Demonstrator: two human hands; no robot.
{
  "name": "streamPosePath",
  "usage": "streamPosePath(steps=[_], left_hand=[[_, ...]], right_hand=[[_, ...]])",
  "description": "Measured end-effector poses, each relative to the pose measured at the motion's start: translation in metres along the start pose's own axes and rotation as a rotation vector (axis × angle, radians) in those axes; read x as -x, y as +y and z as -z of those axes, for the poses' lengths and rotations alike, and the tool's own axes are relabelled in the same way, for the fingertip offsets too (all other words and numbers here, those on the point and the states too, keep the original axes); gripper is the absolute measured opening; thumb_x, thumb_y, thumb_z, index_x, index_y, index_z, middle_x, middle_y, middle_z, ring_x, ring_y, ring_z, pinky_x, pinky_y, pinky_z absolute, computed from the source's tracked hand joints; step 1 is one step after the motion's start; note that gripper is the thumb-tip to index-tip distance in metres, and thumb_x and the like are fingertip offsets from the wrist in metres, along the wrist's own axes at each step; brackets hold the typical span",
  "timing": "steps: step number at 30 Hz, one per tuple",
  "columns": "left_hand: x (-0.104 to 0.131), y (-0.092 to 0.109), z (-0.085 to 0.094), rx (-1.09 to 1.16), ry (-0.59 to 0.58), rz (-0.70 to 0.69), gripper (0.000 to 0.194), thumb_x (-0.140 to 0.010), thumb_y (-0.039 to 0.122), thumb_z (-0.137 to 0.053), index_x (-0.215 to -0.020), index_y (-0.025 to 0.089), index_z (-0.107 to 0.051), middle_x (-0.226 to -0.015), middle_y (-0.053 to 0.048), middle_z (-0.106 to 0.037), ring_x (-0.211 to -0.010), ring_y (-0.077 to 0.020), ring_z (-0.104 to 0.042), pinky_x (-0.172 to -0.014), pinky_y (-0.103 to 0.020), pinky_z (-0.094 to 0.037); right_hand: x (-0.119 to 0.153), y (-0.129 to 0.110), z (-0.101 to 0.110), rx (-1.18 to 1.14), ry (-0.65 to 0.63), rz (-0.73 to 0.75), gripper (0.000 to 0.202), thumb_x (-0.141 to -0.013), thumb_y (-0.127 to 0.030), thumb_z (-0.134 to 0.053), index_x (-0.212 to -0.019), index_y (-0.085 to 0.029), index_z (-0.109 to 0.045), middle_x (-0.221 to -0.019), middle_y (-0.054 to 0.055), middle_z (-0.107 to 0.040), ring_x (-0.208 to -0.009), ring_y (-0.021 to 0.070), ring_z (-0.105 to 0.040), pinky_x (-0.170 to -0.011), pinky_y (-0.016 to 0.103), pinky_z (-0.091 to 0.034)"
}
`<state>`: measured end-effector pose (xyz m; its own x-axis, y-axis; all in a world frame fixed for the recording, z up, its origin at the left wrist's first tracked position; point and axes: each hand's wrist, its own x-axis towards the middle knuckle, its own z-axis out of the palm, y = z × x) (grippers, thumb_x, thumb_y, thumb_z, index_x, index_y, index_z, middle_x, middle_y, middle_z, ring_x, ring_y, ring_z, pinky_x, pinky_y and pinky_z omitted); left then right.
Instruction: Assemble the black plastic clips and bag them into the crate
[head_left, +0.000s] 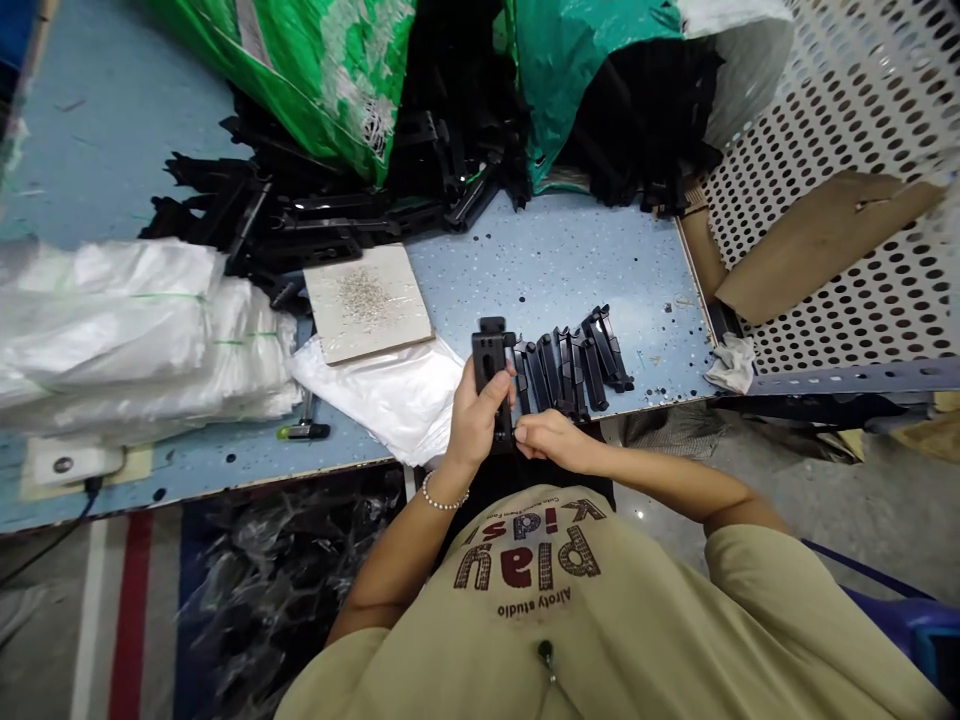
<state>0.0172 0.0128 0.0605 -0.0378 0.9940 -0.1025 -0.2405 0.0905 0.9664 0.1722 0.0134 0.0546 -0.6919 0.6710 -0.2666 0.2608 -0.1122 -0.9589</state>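
Note:
My left hand (474, 415) is closed around a long black plastic bracket (491, 350), its thumb lying across the front face. The bracket is held upright at the table's front edge, with a slotted upper end pointing away from me. At its lower right side my right hand (555, 440) is closed in a pinch, fingertips against the bracket's edge. Whatever may be between those fingertips is hidden. Just right of the bracket, a row of similar black plastic parts (566, 365) lies side by side on the blue table (480, 265).
Green sacks (330, 70) spill a heap of black parts (300, 225) at the back. A pale square board (367, 300) lies on a white bag (412, 390). Bundled clear bags (135, 330) and a green-black handled tool (304, 431) sit left. A perforated panel (847, 130) stands right.

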Motion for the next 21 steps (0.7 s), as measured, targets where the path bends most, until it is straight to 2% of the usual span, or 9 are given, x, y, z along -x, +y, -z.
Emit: streamPosePath(steps=[2, 4, 7, 9, 11, 14, 17, 19, 21], left_hand=[[0.006, -0.006, 0.002, -0.136, 0.025, -0.171, 0.054, -0.087, 0.053, -0.072, -0.128, 0.023, -0.055, -0.108, -0.007, -0.066, -0.085, -0.0182, -0.066, -0.072, -0.032, -0.055], [0.007, -0.011, 0.007, -0.182, 0.039, -0.226, 0.059, -0.085, 0.053, -0.074, -0.132, 0.024, -0.053, -0.111, -0.008, -0.066, -0.088, -0.0193, -0.066, -0.076, -0.035, -0.056], [-0.002, -0.022, 0.012, -0.087, 0.049, 0.028, 0.043, -0.091, 0.056, -0.066, -0.116, 0.023, -0.056, -0.100, -0.004, -0.065, -0.072, -0.0144, -0.063, -0.065, -0.030, -0.056], [-0.012, -0.034, 0.008, -0.015, 0.065, 0.220, 0.044, -0.089, 0.058, -0.068, -0.113, 0.022, -0.055, -0.098, -0.003, -0.064, -0.069, -0.0132, -0.063, -0.061, -0.028, -0.055], [-0.022, -0.049, -0.002, 0.047, 0.102, 0.307, 0.052, -0.083, 0.058, -0.075, -0.114, 0.022, -0.055, -0.096, -0.003, -0.064, -0.070, -0.0127, -0.063, -0.062, -0.027, -0.056], [-0.037, -0.066, -0.019, 0.151, 0.154, 0.330, 0.055, -0.077, 0.057, -0.082, -0.110, 0.021, -0.056, -0.091, -0.001, -0.065, -0.070, -0.0115, -0.062, -0.063, -0.025, -0.056], [-0.049, -0.063, -0.020, 0.296, 0.111, 0.394, 0.053, -0.082, 0.064, -0.074, -0.104, 0.018, -0.061, -0.089, -0.005, -0.068, -0.065, -0.0111, -0.063, -0.057, -0.022, -0.053], [-0.049, -0.051, -0.007, 0.398, -0.032, 0.484, 0.057, -0.088, 0.071, -0.061, -0.103, 0.016, -0.065, -0.083, -0.007, -0.070, -0.058, -0.0111, -0.061, -0.050, -0.021, -0.049], [-0.039, -0.036, 0.010, 0.431, -0.276, 0.611, 0.066, -0.090, 0.077, -0.049, -0.101, 0.015, -0.069, -0.073, -0.009, -0.070, -0.051, -0.0123, -0.059, -0.043, -0.021, -0.044]], right_hand=[[0.003, 0.006, -0.004, -0.231, -0.037, -0.174, 0.048, -0.099, -0.054, -0.032, -0.063, -0.024, -0.041, -0.051, -0.005, -0.036, -0.044, 0.0109, -0.031, -0.044, 0.026, -0.027], [0.009, 0.008, 0.004, -0.206, -0.048, -0.219, 0.053, -0.100, -0.057, -0.029, -0.067, -0.022, -0.049, -0.053, -0.002, -0.044, -0.046, 0.0128, -0.039, -0.045, 0.026, -0.034], [0.024, 0.013, 0.033, 0.313, 0.210, -0.133, 0.049, -0.101, -0.054, -0.036, -0.100, -0.018, -0.068, -0.096, 0.014, -0.070, -0.092, 0.0252, -0.065, -0.079, 0.040, -0.055], [0.032, 0.024, 0.055, 0.710, 0.476, -0.163, 0.045, -0.100, -0.044, -0.042, -0.131, -0.018, -0.062, -0.137, 0.020, -0.061, -0.132, 0.0359, -0.052, -0.105, 0.057, -0.046], [0.035, 0.043, 0.076, 0.945, 0.602, -0.240, 0.055, -0.098, -0.030, -0.043, -0.150, -0.014, -0.048, -0.159, 0.023, -0.042, -0.149, 0.0421, -0.033, -0.113, 0.066, -0.035], [0.028, 0.069, 0.106, 1.032, 0.611, -0.231, 0.064, -0.093, -0.014, -0.038, -0.156, -0.008, -0.038, -0.166, 0.025, -0.031, -0.155, 0.0414, -0.025, -0.117, 0.067, -0.031], [0.021, 0.067, 0.132, 1.010, 0.612, -0.175, 0.063, -0.094, -0.015, -0.040, -0.157, -0.014, -0.040, -0.164, 0.021, -0.038, -0.155, 0.0397, -0.028, -0.118, 0.070, -0.029], [0.022, 0.046, 0.138, 0.992, 0.570, -0.069, 0.063, -0.097, -0.024, -0.047, -0.159, -0.016, -0.037, -0.164, 0.020, -0.037, -0.156, 0.0393, -0.025, -0.120, 0.070, -0.028], [0.025, 0.018, 0.128, 0.986, 0.414, 0.128, 0.068, -0.098, -0.034, -0.055, -0.161, -0.018, -0.033, -0.167, 0.019, -0.031, -0.158, 0.0374, -0.023, -0.122, 0.066, -0.029]])
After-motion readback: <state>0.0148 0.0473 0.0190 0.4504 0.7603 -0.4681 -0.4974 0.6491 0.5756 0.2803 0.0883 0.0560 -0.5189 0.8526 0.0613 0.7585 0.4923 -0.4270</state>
